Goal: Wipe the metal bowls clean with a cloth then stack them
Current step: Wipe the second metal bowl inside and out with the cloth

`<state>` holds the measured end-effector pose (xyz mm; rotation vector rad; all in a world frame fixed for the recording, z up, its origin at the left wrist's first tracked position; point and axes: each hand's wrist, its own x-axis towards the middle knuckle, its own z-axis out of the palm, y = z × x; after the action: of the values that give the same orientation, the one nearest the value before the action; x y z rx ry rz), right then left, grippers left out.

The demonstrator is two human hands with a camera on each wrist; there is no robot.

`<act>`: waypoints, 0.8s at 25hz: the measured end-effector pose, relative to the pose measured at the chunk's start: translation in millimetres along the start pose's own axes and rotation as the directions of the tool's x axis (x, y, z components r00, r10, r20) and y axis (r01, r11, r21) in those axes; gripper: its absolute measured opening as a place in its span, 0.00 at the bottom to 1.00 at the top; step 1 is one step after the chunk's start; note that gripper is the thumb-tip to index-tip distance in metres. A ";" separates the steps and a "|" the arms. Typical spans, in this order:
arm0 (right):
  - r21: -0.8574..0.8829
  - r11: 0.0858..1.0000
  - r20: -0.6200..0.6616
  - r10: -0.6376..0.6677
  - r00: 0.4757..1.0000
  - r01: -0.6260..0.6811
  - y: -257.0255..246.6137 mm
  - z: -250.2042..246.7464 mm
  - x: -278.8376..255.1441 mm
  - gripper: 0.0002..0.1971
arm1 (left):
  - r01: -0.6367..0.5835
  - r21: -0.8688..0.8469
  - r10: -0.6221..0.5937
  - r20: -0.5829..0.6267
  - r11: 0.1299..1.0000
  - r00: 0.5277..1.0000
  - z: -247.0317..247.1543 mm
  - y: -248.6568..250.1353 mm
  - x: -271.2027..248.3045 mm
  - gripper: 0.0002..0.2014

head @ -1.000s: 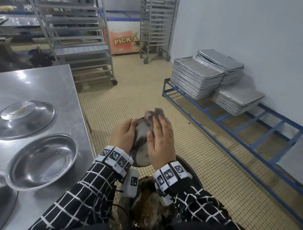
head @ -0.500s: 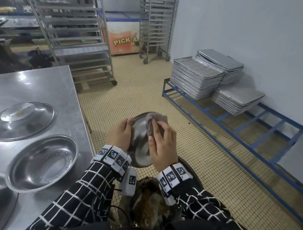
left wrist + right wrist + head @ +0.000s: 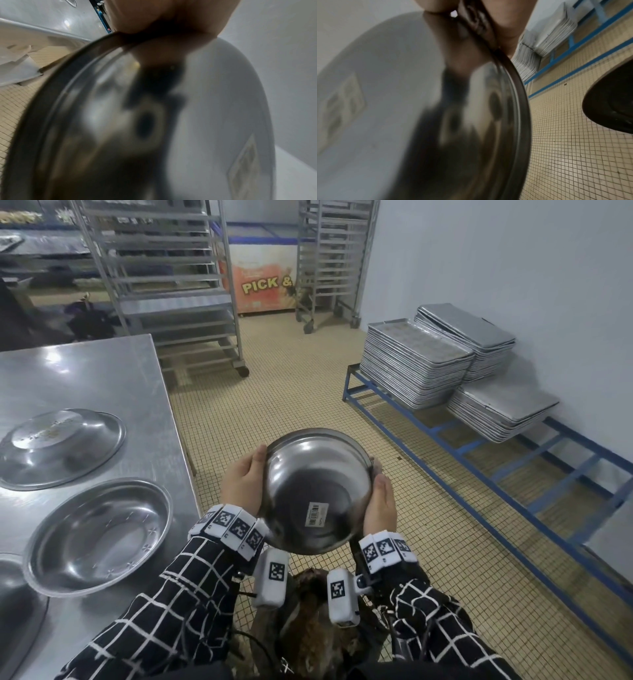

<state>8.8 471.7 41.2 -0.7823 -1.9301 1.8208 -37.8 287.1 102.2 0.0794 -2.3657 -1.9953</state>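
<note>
You had the metal bowl (image 3: 317, 491) pinched between both hands, out over the tiled floor (image 3: 308, 392) just right of the surface (image 3: 102, 385), underside and barcode sticker (image 3: 317, 513) facing you. Your left hand (image 3: 241, 482) curled round the left rim, your right hand (image 3: 378, 505) cupped the right rim. The cloth wasn't clearly visible, maybe behind your right fingers. The upright bowl (image 3: 99, 537) on the surface lay to your left, so the left hand's nearer for stacking. Only the head view showed that; the wrist views gave blurry metal, though the right one caught a dark basin (image 3: 611, 106) on the floor.
</note>
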 end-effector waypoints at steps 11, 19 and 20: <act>-0.423 0.756 0.427 -0.320 0.846 0.500 -38.9 -13.3 20.2 0.13 | -0.188 0.311 0.070 0.352 0.932 0.933 2.9 -19.4 1.5 0.11; -0.486 0.606 0.319 -0.548 0.773 0.630 -35.4 12.5 1.1 0.19 | -0.157 0.350 0.088 0.207 0.923 0.974 8.8 -17.3 6.6 0.15; -0.507 0.542 0.386 -0.553 0.738 0.671 -34.4 17.9 -8.9 0.22 | -0.151 0.341 0.094 0.179 0.928 0.979 9.8 -17.0 7.4 0.15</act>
<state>-0.1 451.8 74.5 -0.0138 -2.5321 0.8246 -45.7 293.3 83.7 -0.2203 -2.7272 -1.5559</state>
